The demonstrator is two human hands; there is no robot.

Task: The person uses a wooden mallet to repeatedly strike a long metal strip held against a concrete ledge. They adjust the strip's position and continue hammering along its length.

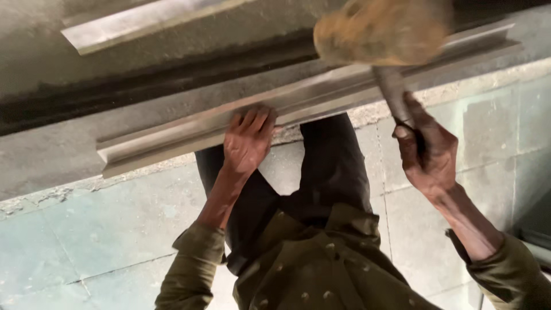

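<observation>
My left hand (248,140) lies flat, fingers spread, on a long grey metal profile (166,139) that runs diagonally along a concrete ledge (46,161). My right hand (429,158) is closed around the grey handle of a tool (383,31). The tool's tan head is blurred and is raised above the profile, up and to the right of my left hand. I cannot tell whether it is a mallet or a brush. My olive sleeves and dark trousers fill the lower middle of the view.
A second metal bar (132,26) lies further back at the top left, beyond a dark groove (143,83). Greenish floor tiles (86,229) spread below the ledge, whose edge is crumbling in places.
</observation>
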